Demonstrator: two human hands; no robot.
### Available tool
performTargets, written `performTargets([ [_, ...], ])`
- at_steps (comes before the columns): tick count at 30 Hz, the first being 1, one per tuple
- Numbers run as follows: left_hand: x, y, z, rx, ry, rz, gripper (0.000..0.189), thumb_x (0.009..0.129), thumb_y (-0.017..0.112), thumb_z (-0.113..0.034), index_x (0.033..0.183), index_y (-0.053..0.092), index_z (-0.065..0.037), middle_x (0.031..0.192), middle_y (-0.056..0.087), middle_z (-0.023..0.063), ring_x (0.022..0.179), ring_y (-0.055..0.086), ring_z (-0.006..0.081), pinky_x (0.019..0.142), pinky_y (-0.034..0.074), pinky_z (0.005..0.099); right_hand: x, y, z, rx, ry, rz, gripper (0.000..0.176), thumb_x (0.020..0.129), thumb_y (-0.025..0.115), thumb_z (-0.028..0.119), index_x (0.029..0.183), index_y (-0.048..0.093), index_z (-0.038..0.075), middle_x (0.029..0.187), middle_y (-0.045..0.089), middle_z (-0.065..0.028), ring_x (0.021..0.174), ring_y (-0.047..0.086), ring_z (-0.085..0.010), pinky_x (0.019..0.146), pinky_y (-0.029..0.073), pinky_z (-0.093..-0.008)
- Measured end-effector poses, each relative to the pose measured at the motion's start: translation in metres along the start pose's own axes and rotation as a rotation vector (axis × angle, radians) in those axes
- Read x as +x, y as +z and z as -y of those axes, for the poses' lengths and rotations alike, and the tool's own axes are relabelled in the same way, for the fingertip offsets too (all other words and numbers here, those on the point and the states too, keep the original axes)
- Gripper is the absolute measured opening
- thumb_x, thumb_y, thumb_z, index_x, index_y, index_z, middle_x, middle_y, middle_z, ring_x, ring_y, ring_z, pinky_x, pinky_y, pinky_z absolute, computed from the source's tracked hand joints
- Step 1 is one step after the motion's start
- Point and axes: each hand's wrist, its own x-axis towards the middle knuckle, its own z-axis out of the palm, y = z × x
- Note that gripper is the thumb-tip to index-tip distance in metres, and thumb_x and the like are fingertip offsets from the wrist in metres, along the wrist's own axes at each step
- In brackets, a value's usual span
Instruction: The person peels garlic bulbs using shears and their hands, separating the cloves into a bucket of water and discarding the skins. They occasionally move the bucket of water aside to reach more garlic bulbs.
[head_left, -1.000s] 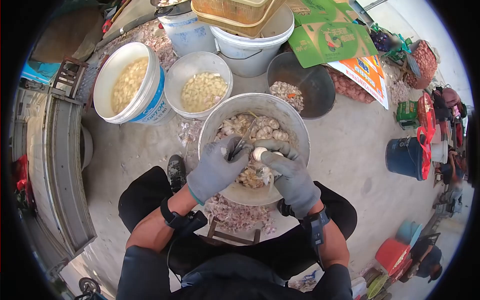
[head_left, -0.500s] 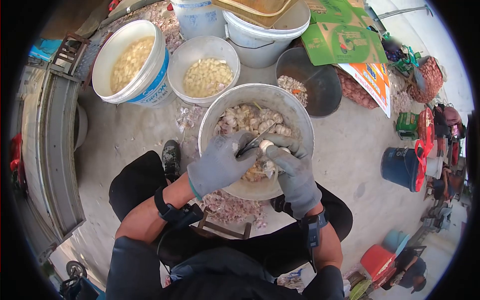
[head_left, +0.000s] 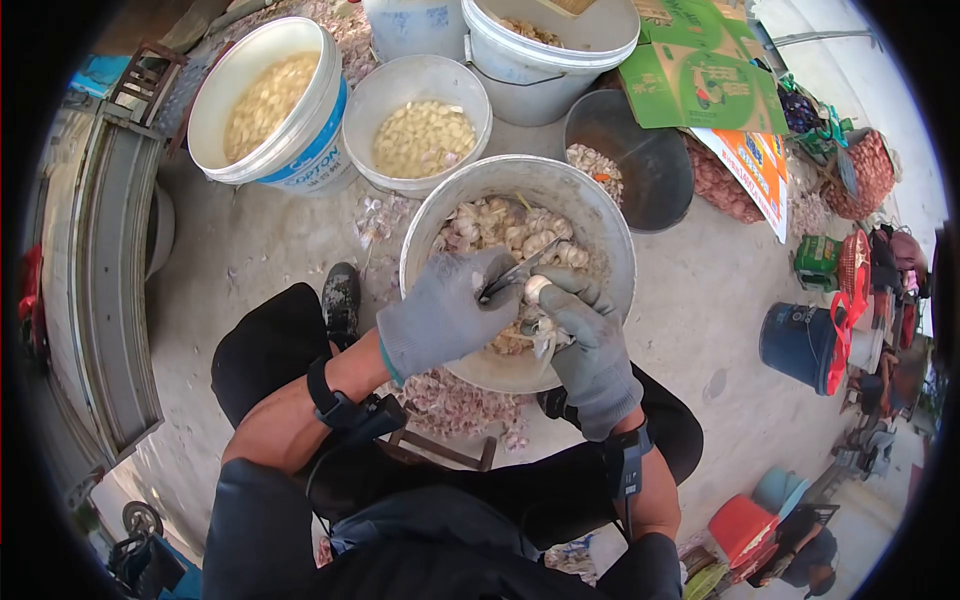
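Both my hands wear grey gloves and are over a white bucket [head_left: 622, 290] of garlic bulbs [head_left: 500, 226]. My left hand [head_left: 447, 305] is closed on a small knife [head_left: 522, 268], its blade pointing up and to the right. Close beside the blade, my right hand [head_left: 590, 335] grips a garlic bulb [head_left: 536, 289], pale at its top, with loose papery skin hanging below. The palm side of each hand is partly hidden.
Peeled cloves fill part of a white tub [head_left: 425, 135] and a bigger bucket [head_left: 270, 105]. A dark bucket [head_left: 645, 165] and green cardboard [head_left: 705, 85] are at upper right. Garlic skins [head_left: 455, 405] lie below the bucket. A person [head_left: 805, 545] is at lower right.
The view has shifted slightly, and the yellow tray at the top has mostly left it. Both hands keep their hold on the knife and the bulb, with only slight movement.
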Motion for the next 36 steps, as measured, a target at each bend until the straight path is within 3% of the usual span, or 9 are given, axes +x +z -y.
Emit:
performTargets([
  [2, 0.0, 0.001, -0.001, -0.069, -0.011, -0.019, 0.021, 0.091, 0.07, -0.02, 0.098, 0.064, -0.001, 0.073, 0.065, 0.0136, 0.062, 0.061, 0.0233, 0.062, 0.048, 0.039, 0.005, 0.002, 0.012, 0.672, 0.602, -0.149, 0.036, 0.086, 0.067, -0.009, 0.119, 0.07, 0.005, 0.125, 0.067, -0.0157, 0.113, 0.066, -0.0281, 0.097, 0.055, -0.0368],
  [8, 0.002, -0.003, -0.007, -0.29, -0.198, 0.016, 0.025, 0.093, 0.069, -0.02, 0.108, 0.066, 0.001, 0.074, 0.064, 0.0047, 0.062, 0.058, 0.0111, 0.058, 0.047, 0.0303, -0.004, 0.005, 0.004, 0.835, 0.702, -0.191, 0.049, 0.074, 0.074, -0.014, 0.12, 0.068, 0.002, 0.125, 0.067, -0.018, 0.115, 0.066, -0.0312, 0.094, 0.056, -0.0362],
  [16, -0.002, -0.02, -0.024, -0.572, -0.389, 0.084, 0.024, 0.094, 0.065, -0.018, 0.105, 0.064, 0.003, 0.077, 0.064, 0.0061, 0.066, 0.062, 0.0114, 0.059, 0.048, 0.0306, 0.001, 0.004, 0.006, 0.771, 0.601, -0.171, 0.042, 0.084, 0.071, -0.007, 0.125, 0.066, 0.001, 0.127, 0.067, -0.0166, 0.114, 0.066, -0.0279, 0.096, 0.055, -0.0358],
  [18, -0.005, -0.016, -0.02, -0.277, -0.17, 0.023, 0.021, 0.093, 0.066, -0.017, 0.104, 0.066, 0.001, 0.078, 0.066, 0.0112, 0.066, 0.064, 0.0184, 0.062, 0.049, 0.0352, 0.004, 0.004, 0.008, 0.791, 0.587, -0.184, 0.038, 0.089, 0.069, -0.003, 0.126, 0.066, 0.0, 0.127, 0.067, -0.0151, 0.114, 0.066, -0.0251, 0.097, 0.055, -0.0352],
  [20, -0.006, -0.011, -0.013, -0.216, -0.114, -0.004, 0.022, 0.093, 0.068, -0.018, 0.104, 0.067, 0.0, 0.075, 0.067, 0.0089, 0.064, 0.063, 0.0147, 0.06, 0.049, 0.033, 0.008, 0.003, 0.013, 0.879, 0.604, -0.191, 0.031, 0.097, 0.063, 0.003, 0.126, 0.066, -0.003, 0.126, 0.068, -0.0116, 0.115, 0.064, -0.0189, 0.098, 0.053, -0.0333],
  [23, -0.007, -0.008, -0.008, -0.136, -0.064, -0.042, 0.022, 0.093, 0.069, -0.02, 0.104, 0.068, 0.0, 0.07, 0.066, 0.0086, 0.061, 0.061, 0.0124, 0.059, 0.048, 0.0324, 0.01, 0.01, 0.022, 0.563, 0.478, -0.173, 0.032, 0.099, 0.062, 0.006, 0.129, 0.065, -0.004, 0.124, 0.069, -0.0103, 0.114, 0.064, -0.0156, 0.099, 0.052, -0.0314],
  [31, -0.006, -0.009, -0.008, -0.019, -0.106, -0.054, 0.023, 0.091, 0.069, -0.021, 0.1, 0.067, 0.0, 0.067, 0.063, 0.012, 0.06, 0.06, 0.0157, 0.06, 0.049, 0.0356, 0.009, 0.013, 0.024, 0.597, 0.547, -0.164, 0.035, 0.1, 0.062, 0.009, 0.133, 0.063, -0.003, 0.123, 0.07, -0.0108, 0.11, 0.065, -0.0141, 0.099, 0.052, -0.0293],
  [33, -0.004, -0.01, -0.015, -0.515, -0.386, -0.023, 0.022, 0.092, 0.068, -0.02, 0.093, 0.063, 0.001, 0.071, 0.059, 0.0158, 0.062, 0.058, 0.0191, 0.062, 0.047, 0.0386, 0.01, 0.011, 0.024, 0.606, 0.558, -0.138, 0.035, 0.1, 0.062, 0.009, 0.133, 0.063, -0.003, 0.124, 0.07, -0.0109, 0.111, 0.064, -0.0139, 0.1, 0.052, -0.0291],
  [36, -0.005, -0.009, -0.01, -0.222, -0.203, -0.044, 0.023, 0.092, 0.068, -0.021, 0.095, 0.063, 0.001, 0.07, 0.058, 0.0136, 0.063, 0.055, 0.0146, 0.062, 0.047, 0.0365, 0.012, 0.01, 0.028, 0.583, 0.55, -0.123, 0.036, 0.099, 0.064, 0.007, 0.133, 0.063, -0.003, 0.124, 0.069, -0.0105, 0.111, 0.064, -0.0133, 0.099, 0.052, -0.0282],
])
